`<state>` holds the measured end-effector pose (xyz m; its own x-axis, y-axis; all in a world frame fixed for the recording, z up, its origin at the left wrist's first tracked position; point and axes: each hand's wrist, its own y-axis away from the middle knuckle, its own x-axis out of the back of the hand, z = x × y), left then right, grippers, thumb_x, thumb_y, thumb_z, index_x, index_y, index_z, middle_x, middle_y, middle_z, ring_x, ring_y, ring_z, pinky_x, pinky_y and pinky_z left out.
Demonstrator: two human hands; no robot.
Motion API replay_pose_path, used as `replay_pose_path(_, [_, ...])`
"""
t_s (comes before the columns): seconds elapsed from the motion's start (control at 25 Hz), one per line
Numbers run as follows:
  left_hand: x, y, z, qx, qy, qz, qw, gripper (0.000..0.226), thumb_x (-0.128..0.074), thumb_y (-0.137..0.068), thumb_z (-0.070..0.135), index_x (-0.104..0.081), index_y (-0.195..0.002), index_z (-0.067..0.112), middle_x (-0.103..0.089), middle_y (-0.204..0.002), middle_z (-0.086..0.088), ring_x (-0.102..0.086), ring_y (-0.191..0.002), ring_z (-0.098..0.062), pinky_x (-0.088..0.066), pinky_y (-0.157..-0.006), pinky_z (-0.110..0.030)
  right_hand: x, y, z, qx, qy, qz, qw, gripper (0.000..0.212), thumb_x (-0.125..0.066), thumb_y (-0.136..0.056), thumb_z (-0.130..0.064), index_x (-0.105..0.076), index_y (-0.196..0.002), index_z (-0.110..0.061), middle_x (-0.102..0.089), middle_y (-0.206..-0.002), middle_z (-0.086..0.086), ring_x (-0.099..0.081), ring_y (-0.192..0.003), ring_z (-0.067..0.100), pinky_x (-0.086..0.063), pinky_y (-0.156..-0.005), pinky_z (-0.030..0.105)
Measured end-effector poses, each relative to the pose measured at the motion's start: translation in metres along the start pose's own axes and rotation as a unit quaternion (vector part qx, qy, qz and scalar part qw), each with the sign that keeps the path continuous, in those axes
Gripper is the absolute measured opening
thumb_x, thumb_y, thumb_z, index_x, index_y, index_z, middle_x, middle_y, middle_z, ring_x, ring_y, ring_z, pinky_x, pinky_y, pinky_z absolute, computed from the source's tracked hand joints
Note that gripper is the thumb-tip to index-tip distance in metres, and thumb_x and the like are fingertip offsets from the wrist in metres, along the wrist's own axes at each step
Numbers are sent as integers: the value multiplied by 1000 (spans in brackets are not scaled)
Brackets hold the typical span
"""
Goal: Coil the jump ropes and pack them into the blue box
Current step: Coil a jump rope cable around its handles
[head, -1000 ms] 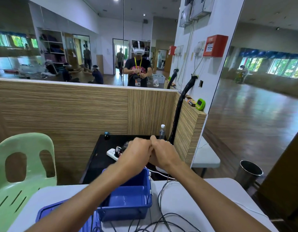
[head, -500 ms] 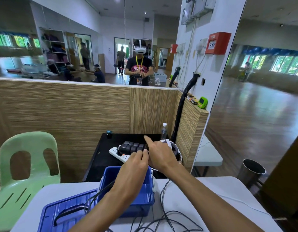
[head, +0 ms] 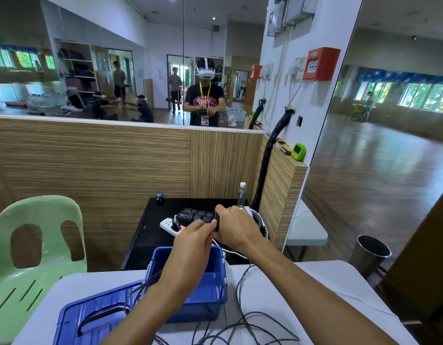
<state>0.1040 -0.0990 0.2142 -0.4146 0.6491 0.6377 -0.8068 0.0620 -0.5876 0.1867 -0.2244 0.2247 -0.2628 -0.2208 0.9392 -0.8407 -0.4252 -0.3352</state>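
Since the earlier frame I see my left hand (head: 190,241) has risen to meet the right hand (head: 236,229); both now pinch a black handle (head: 216,221) above the box (head: 215,292). Rope (head: 242,319) trails loose on the table (head: 302,290) at 5 o'clock of the box. Lid (head: 90,317) lies at 7 o'clock.

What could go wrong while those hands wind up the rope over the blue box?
Much of the jump rope lies in loose, crossing loops on the white table, so it might tangle as it is pulled in. One strand runs over the blue lid beside the blue box and could drag it. The left hand and right hand work close together, so the coil might slip.
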Motion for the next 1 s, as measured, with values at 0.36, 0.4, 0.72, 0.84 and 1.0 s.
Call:
replay_pose_path(0.36, [12,-12,3,236,47,-84,967,29,-46,-101,30,-68,-90,14,-67,-74,-1,-63,-72,-20,-49,-63,-27,-11,10,-3,-6,28,-18,999,35,-62,-90,-39,-51,-107,-11,-67,-95,12,-65,-85,36,-36,-57,34])
replay_pose_path(0.4, [12,-13,6,201,-37,-92,974,27,-46,-101,29,-66,-91,14,-66,-79,-2,-63,-74,-20,-52,-66,-31,-12,11,-5,-2,29,-25,999,33,-61,-91,-37,-51,-106,-10,-66,-96,13,-64,-85,37,-36,-58,34])
replay_pose_path(0.72, [-15,7,27,-4,-283,-137,949,42,-43,-95,5,-37,-137,2,-46,-125,-11,-44,-112,-22,-36,-95,-31,-7,10,-3,-47,11,-42,998,27,-53,-93,-23,-48,-114,-8,-63,-104,17,-61,-95,39,-36,-64,36])
replay_pose_path(0.84, [-20,19,17,116,4,34,993,30,-42,-102,17,-58,-126,11,-62,-104,-4,-56,-92,-13,-42,-78,-24,-8,11,-2,-71,4,-31,997,33,-62,-90,-30,-48,-113,-10,-64,-102,15,-63,-93,39,-38,-62,35])
replay_pose_path(1.0, [-21,18,6,260,195,64,943,26,-52,-98,28,-67,-78,24,-58,-61,7,-50,-55,0,-37,-54,-13,-8,7,-5,-69,-5,-13,998,31,-64,-89,-32,-46,-105,-12,-65,-94,12,-63,-86,37,-37,-59,34])
